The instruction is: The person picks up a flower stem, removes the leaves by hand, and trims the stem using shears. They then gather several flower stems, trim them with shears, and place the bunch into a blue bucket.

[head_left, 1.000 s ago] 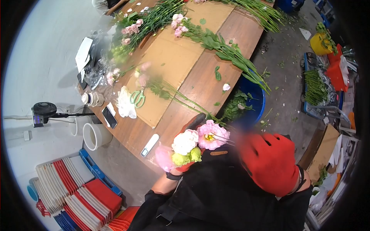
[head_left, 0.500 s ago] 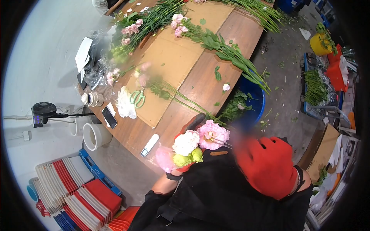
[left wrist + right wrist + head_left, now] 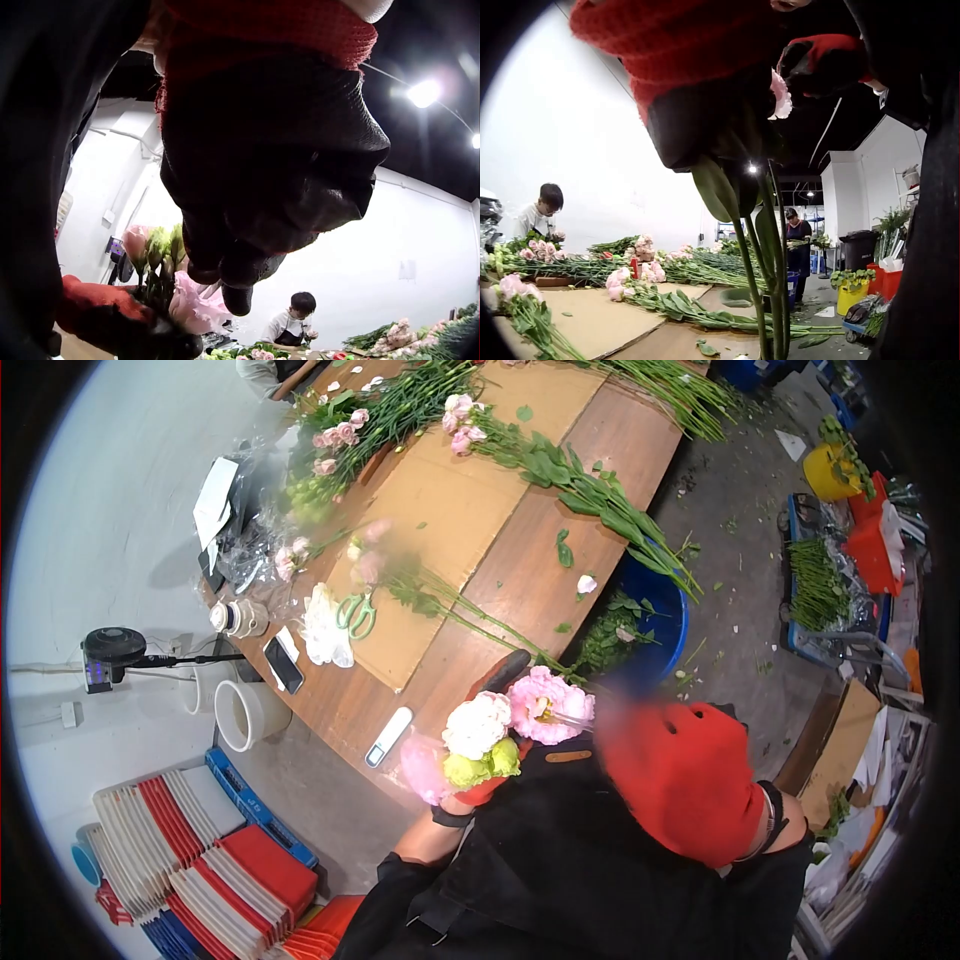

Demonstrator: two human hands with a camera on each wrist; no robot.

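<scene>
In front of our black apron (image 3: 520, 840), at the near edge of the wooden counter (image 3: 530, 575), we hold a small bunch of flowers upright in our gloved left hand (image 3: 480, 794): a wide pink lisianthus bloom (image 3: 535, 695), a white bloom (image 3: 477, 724) touching it, and green buds (image 3: 483, 765) below. The left grip is clamped round the stems (image 3: 754, 300), which hang beneath the glove. Our right hand (image 3: 690, 785), in a red glove, has its grip pinched together on a thin tool (image 3: 574, 721), probably tweezers, though blur hides its form; its tip reaches the pink bloom's yellowish centre. To do this close work well, we judge that the left hand should steady the stems without crushing them, while the right moves lightly, straight into the centre, sparing the thin petals, which look easily bruised.
</scene>
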